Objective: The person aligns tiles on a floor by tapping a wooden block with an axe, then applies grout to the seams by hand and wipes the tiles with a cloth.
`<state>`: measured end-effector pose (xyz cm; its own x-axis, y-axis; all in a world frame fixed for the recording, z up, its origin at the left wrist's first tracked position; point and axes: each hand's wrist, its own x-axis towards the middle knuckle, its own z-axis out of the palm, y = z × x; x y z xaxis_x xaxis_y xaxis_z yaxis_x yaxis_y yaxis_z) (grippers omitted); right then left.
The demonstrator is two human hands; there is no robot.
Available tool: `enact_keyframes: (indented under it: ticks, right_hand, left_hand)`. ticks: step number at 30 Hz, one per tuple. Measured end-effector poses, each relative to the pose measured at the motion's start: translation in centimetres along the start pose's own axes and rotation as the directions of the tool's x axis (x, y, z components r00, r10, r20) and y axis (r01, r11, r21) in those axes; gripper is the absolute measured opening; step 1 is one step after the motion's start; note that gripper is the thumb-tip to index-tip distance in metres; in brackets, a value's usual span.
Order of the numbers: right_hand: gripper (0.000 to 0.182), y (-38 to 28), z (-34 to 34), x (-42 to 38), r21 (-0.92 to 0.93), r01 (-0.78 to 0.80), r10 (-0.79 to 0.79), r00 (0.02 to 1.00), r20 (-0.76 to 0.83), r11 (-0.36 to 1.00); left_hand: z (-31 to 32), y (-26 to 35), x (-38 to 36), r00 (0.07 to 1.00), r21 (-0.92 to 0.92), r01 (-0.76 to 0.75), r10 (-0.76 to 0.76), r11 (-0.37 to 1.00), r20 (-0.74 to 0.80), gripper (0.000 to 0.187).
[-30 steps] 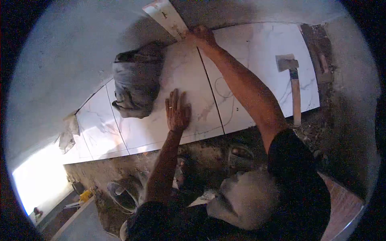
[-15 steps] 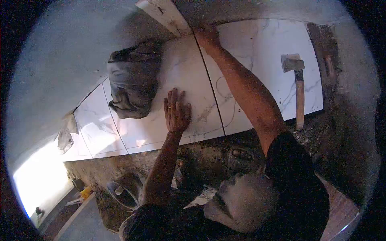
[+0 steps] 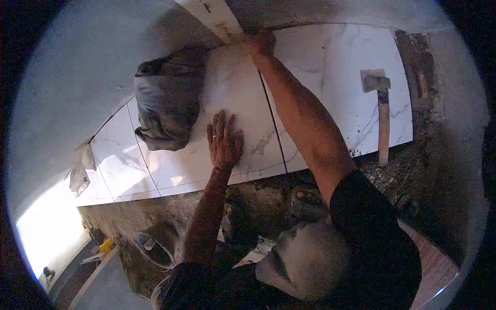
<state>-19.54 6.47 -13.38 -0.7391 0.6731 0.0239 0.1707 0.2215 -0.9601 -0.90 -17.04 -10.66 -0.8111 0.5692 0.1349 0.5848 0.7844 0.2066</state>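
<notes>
My left hand [image 3: 226,142] lies flat on a white marble-look tile [image 3: 248,103], fingers spread, a ring on one finger. My right hand [image 3: 260,44] is at the wall end of the dark seam between this tile and the neighbouring white tile [image 3: 305,57]. Its fingers look curled; whatever they hold, if anything, is hidden. Just left of it, a pale board [image 3: 219,20] comes down to the tile edge. A dark bundled cloth [image 3: 168,103] rests on the tiles left of my left hand.
A hatchet-like hammer [image 3: 383,111] with a wooden handle lies on the right tile. Rough masonry [image 3: 253,199] runs below the tiles' near edge. A crumpled plastic scrap [image 3: 81,168] hangs at the far left. Bright light enters beside it.
My right hand and forearm have shifted slightly left, now covering the top of the seam. My left hand stays flat on the tile. The whole view has moved a little.
</notes>
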Motion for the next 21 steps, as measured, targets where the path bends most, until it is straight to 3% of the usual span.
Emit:
enact_keyframes:
  ticks: [1,2,4,8,10,11,12,13,14,15,16,17,18,19,20,21]
  right_hand:
    - [0.032,0.3,0.0,0.3,-0.062,-0.119,0.12,0.993,0.007,0.991]
    - [0.032,0.5,0.0,0.3,-0.06,-0.117,0.117,0.993,0.005,0.991]
    - [0.033,-0.3,-0.6,0.2,-0.263,-0.055,0.091,0.988,0.125,0.963]
    - [0.035,1.9,-0.4,0.3,-0.227,0.062,-0.058,0.998,0.027,0.972]
    - [0.03,-1.5,-2.8,-1.9,-0.11,0.169,-0.17,0.985,-0.004,0.979]
    - [0.03,-1.8,-3.2,-1.8,-0.111,0.165,-0.167,0.986,-0.011,0.98]
    - [0.029,-1.9,-3.7,-1.7,-0.174,0.16,-0.149,0.986,0.077,0.972]
    - [0.027,-1.6,-3.9,-1.4,-0.234,0.163,-0.127,0.978,0.164,0.958]
    - [0.027,-1.4,-4.1,-1.2,-0.233,0.166,-0.13,0.979,0.159,0.958]
    - [0.026,-0.1,-4.1,-0.9,-0.253,0.325,-0.287,0.942,0.176,0.911]
    - [0.025,0.7,-4.3,-0.7,-0.271,0.472,-0.432,0.88,0.197,0.839]
    - [0.025,0.6,-4.7,-0.7,-0.272,0.469,-0.43,0.882,0.193,0.84]
    - [0.025,0.3,-5.3,-1.0,-0.29,0.427,-0.358,0.896,0.263,0.857]
    - [0.025,-0.2,-5.8,-1.1,-0.309,0.387,-0.284,0.901,0.329,0.869]
    - [0.025,-0.7,-6.2,-1.2,-0.31,0.383,-0.282,0.904,0.322,0.87]
    - [0.026,-0.8,-6.2,-1.3,-0.325,0.409,-0.287,0.886,0.363,0.853]
  left_hand:
    - [-0.1,0.0,-0.2,1.0,0.001,0.002,-0.002,1.0,0.002,0.046]
    - [-0.2,0.1,-0.1,0.999,0.0,0.021,-0.021,1.0,0.026,0.047]
    - [-0.2,0.1,0.2,0.999,0.002,0.037,-0.037,0.999,0.037,0.047]
    - [0.9,-0.5,0.3,0.999,0.025,0.023,-0.023,0.999,-0.027,0.041]
    - [1.4,-1.0,1.2,0.998,0.052,0.008,-0.005,0.999,-0.064,0.038]
    - [1.4,-1.4,2.3,0.995,-0.116,0.051,-0.061,0.992,-0.081,0.036]
    - [1.4,-1.7,3.6,0.989,-0.282,0.092,-0.122,0.955,-0.088,0.034]
    - [1.5,-2.0,5.2,0.989,-0.282,0.089,-0.118,0.955,-0.089,0.034]
    - [1.5,-2.3,7.1,0.976,-0.167,-0.034,-0.003,0.985,-0.219,0.03]
    - [1.5,-2.3,9.0,0.935,-0.036,-0.145,0.125,0.989,-0.332,0.028]
    - [0.5,-1.4,10.9,0.934,-0.035,-0.15,0.13,0.988,-0.333,0.028]
    - [-1.1,0.2,13.0,0.964,-0.572,0.016,-0.164,0.82,-0.208,0.026]
    - [-1.7,1.0,14.7,0.936,-0.907,0.194,-0.346,0.373,0.058,0.025]
    - [-0.8,0.8,16.3,0.938,-0.907,0.192,-0.341,0.374,0.057,0.025]
    - [0.2,0.6,17.9,0.914,-0.956,0.227,-0.381,0.186,0.143,0.025]
    - [0.4,0.9,18.8,0.901,-0.965,0.245,-0.388,0.09,0.193,0.024]
